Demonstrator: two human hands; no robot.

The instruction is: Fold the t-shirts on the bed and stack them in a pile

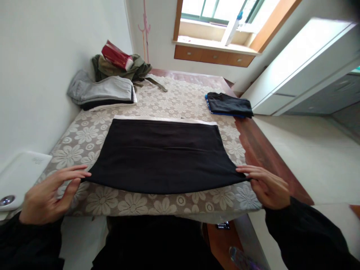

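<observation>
Black garment (163, 153) lies spread flat on the floral tablecloth (180, 97), not yet folded, its 2 near corners pinched by the left hand (46, 195) and right hand (267, 187).

On your left stands a plain white wall (42, 75). 1 window (213, 9) at the far end admits strong daylight above a wooden drawer unit (213, 56). A white cabinet (303, 63) stands to your right on pale floor tiles (309, 157). The wooden table (261, 150) carries a floral lace cover (180, 93).
</observation>
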